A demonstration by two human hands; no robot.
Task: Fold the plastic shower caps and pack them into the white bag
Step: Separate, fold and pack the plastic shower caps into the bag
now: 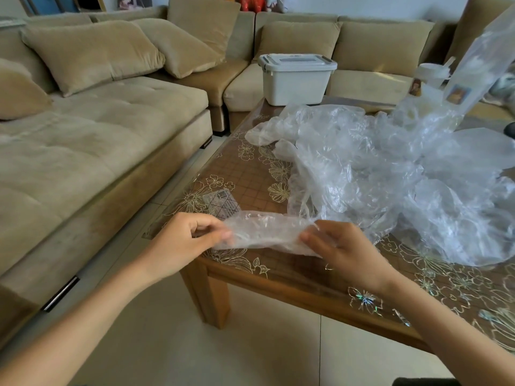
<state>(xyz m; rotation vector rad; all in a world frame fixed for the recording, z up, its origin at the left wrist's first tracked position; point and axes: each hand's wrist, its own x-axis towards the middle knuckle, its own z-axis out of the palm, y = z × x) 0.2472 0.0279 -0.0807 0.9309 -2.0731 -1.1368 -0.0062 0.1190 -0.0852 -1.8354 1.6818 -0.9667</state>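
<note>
Far left of the frame is just the big tan sofa point(97, 140), nothing to do with the job. Moving in, lower middle, the left hand point(184, 240) has its thumb and fingers pinched on the left end of one shower cap point(267, 232), which is stretched into a flattish crumpled strip just above the near corner of the wooden table point(278, 277). The right hand point(340, 252) pinches the other end the same way, so both hands are gripping that one cap.

Looks to me like a fold in progress. If it were me, I'd pull it taut enough to push the air out, line up the elastic edges, then bring one end over to the other and press it flat on the table. This film is slippery and springs back, so a light pinch probably won't hold the crease.

Right of the hands, the loose pile of caps point(390, 176) sprawls over the middle and right of the table, touching the held one at its right end, so watch for dragging others along. Top right stands a tall pale bag point(479, 59) with a small label, I'd guess the one for packing. It's well apart from the hands.
</note>
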